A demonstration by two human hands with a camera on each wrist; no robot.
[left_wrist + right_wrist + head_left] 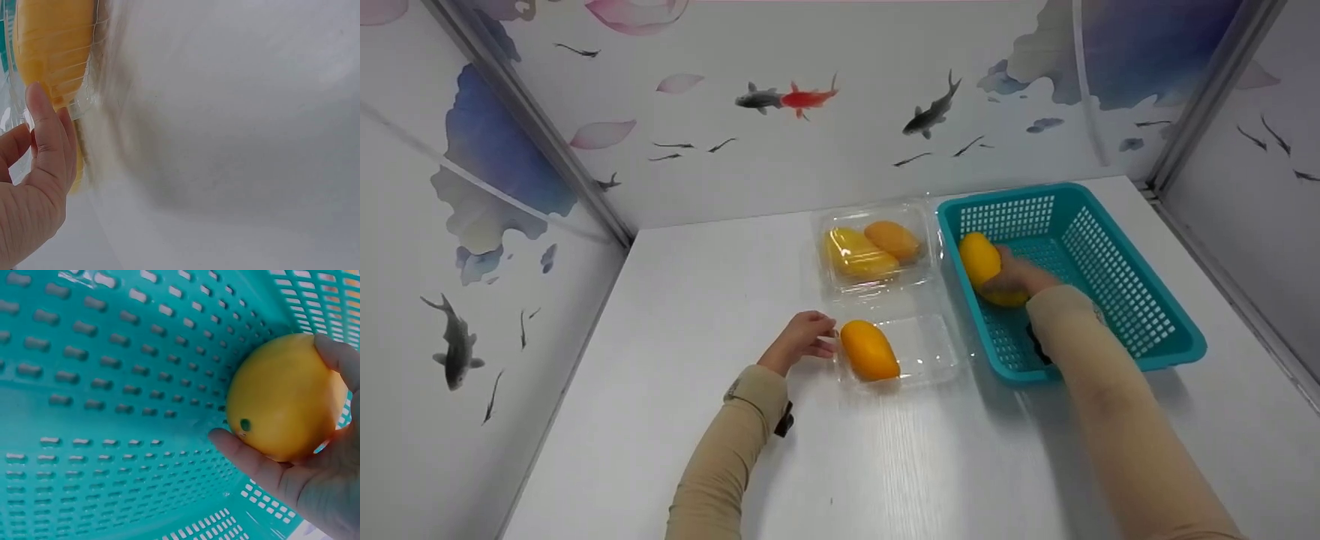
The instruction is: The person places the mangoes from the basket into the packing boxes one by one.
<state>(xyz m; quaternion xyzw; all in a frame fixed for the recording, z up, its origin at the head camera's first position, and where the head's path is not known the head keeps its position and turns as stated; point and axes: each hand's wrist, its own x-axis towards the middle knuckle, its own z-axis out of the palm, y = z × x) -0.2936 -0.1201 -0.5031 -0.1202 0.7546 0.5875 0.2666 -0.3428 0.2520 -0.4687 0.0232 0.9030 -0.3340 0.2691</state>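
In the head view, my left hand [802,341] is at the left edge of an opened clear plastic clamshell box [926,349]. Its fingertips are right at the rim, beside a yellow mango [870,351] lying in the near half. The left wrist view has one straight finger [42,115] against the box wall, overlapping that mango. My right hand [1011,274] reaches into the teal basket [1144,277] and grips a mango [287,396], thumb on one side and fingers on the other. Another mango [979,259] shows beside this hand, near the basket's left wall.
The clamshell's far half holds two more mangoes [859,255] under clear plastic. The perforated basket stands close to the box's right side. White panels [780,165] printed with fish and petals enclose the white table [697,300] at the back and sides.
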